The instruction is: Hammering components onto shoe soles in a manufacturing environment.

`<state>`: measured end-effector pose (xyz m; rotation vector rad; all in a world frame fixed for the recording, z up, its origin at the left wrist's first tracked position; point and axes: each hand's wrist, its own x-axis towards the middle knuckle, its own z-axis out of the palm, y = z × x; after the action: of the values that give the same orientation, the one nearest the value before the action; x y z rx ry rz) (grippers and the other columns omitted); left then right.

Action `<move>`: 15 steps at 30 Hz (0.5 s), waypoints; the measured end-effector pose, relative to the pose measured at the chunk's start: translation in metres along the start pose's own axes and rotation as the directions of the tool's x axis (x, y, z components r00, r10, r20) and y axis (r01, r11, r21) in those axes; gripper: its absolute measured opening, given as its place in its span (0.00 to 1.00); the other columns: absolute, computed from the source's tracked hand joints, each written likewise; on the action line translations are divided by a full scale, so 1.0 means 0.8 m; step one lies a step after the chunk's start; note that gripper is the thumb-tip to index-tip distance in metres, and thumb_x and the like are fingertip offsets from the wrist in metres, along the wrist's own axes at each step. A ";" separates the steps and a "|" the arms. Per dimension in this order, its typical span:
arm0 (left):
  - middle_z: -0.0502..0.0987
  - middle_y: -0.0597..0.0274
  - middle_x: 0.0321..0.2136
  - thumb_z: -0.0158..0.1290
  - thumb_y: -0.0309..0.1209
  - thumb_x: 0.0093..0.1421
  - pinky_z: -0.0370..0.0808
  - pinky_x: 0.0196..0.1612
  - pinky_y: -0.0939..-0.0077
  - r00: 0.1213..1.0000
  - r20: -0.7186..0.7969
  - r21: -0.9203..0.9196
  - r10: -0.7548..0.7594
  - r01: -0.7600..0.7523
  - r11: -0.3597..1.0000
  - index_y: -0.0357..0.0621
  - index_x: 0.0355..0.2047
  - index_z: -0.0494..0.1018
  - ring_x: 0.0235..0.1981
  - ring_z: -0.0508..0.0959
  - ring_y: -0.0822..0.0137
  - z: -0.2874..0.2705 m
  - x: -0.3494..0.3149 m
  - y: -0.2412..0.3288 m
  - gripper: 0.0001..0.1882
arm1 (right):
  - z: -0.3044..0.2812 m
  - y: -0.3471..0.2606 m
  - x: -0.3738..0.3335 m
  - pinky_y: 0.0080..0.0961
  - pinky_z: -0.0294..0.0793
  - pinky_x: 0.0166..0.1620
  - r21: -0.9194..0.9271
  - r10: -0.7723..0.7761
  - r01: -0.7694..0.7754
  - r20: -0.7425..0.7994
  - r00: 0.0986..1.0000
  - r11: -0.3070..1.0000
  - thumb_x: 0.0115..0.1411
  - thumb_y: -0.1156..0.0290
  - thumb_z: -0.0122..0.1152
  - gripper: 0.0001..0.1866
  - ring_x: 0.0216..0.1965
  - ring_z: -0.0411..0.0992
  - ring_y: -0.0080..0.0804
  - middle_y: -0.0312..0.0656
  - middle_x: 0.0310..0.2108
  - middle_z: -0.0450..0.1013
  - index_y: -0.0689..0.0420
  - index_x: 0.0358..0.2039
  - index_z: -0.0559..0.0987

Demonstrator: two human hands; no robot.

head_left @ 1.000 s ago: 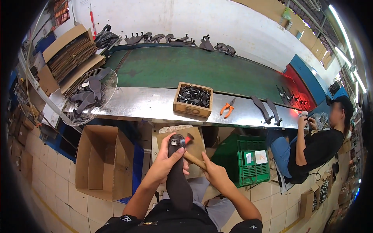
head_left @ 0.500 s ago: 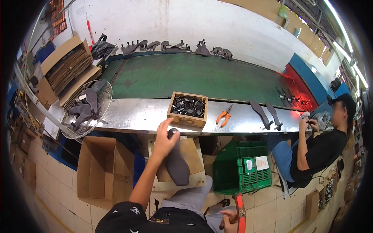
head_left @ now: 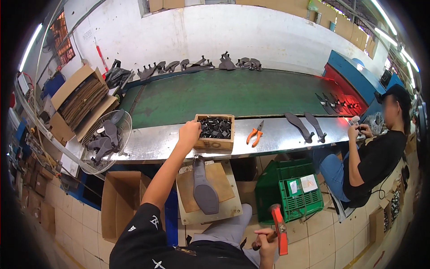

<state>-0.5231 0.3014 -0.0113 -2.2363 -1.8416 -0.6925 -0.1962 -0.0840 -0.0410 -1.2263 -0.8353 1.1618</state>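
Finding one dark sole [head_left: 206, 193] lying lengthwise on the tan board [head_left: 225, 181] before the person, presumably for easy reach. Noting the left hand [head_left: 190, 133] resting at the left rim of the wooden box [head_left: 212, 144], fingertips hidden, hence being unable to tell that grip's spread or any hold on the small black pieces [head_left: 217, 129]. Seeing the right hand [head_left: 267, 246] holding a red hammer [head_left: 281, 233] in a snug, wrapped grip, seemingly aside for leaving the sole unobstructed, with orange-handled pliers [head_left: 254, 137] lying beyond on the tabletop [head_left: 277, 132].

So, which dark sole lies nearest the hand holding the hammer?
The single sole on the tan board, up-left of the right hand; those in the wire basket and on the metal bench lie farther off.
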 end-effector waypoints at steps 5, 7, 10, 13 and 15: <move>0.81 0.58 0.28 0.61 0.32 0.57 0.78 0.31 0.67 0.982 -0.003 -0.325 -0.188 0.177 0.929 0.41 0.33 0.81 0.29 0.82 0.61 -0.042 -0.002 0.017 0.08 | -0.005 0.006 0.045 0.16 0.57 0.19 -0.119 -0.183 0.191 0.072 0.980 0.974 0.60 0.82 0.53 0.07 0.14 0.59 0.15 0.31 0.15 0.64 0.62 0.33 0.80; 0.81 0.62 0.23 0.61 0.32 0.59 0.74 0.22 0.81 0.926 0.206 -0.813 -0.315 0.341 0.471 0.36 0.37 0.82 0.22 0.80 0.74 -0.075 -0.018 0.047 0.11 | 0.004 -0.008 0.059 0.15 0.54 0.18 -0.192 -0.271 0.282 0.084 0.959 0.940 0.60 0.83 0.55 0.09 0.14 0.58 0.12 0.28 0.14 0.64 0.60 0.34 0.83; 0.80 0.65 0.23 0.62 0.33 0.60 0.72 0.22 0.83 0.923 0.291 -0.926 -0.251 0.337 0.168 0.35 0.35 0.82 0.22 0.78 0.76 -0.120 -0.066 0.108 0.11 | 0.036 -0.060 0.072 0.15 0.59 0.20 -0.128 -0.221 0.243 0.159 0.962 0.962 0.63 0.81 0.51 0.07 0.16 0.60 0.15 0.33 0.17 0.65 0.63 0.36 0.79; 0.80 0.64 0.28 0.63 0.28 0.59 0.71 0.22 0.84 0.972 0.173 -0.965 -0.160 0.199 0.171 0.36 0.36 0.82 0.23 0.76 0.78 -0.175 -0.126 0.164 0.08 | 0.067 -0.108 0.085 0.14 0.60 0.20 -0.016 -0.160 0.169 0.242 0.957 0.985 0.64 0.80 0.51 0.10 0.16 0.61 0.14 0.38 0.22 0.72 0.63 0.43 0.79; 0.79 0.63 0.30 0.63 0.26 0.59 0.71 0.22 0.84 0.981 0.147 -0.969 -0.125 0.168 0.179 0.37 0.37 0.82 0.24 0.76 0.78 -0.211 -0.160 0.191 0.07 | 0.090 -0.134 0.090 0.13 0.62 0.19 -0.020 -0.156 0.167 0.255 0.954 0.986 0.66 0.79 0.51 0.15 0.15 0.61 0.13 0.46 0.33 0.79 0.63 0.51 0.77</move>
<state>-0.4348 0.0845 0.1052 -2.5893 -1.8098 -2.5537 -0.2246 0.0097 0.0700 -1.0338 -1.1350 1.1865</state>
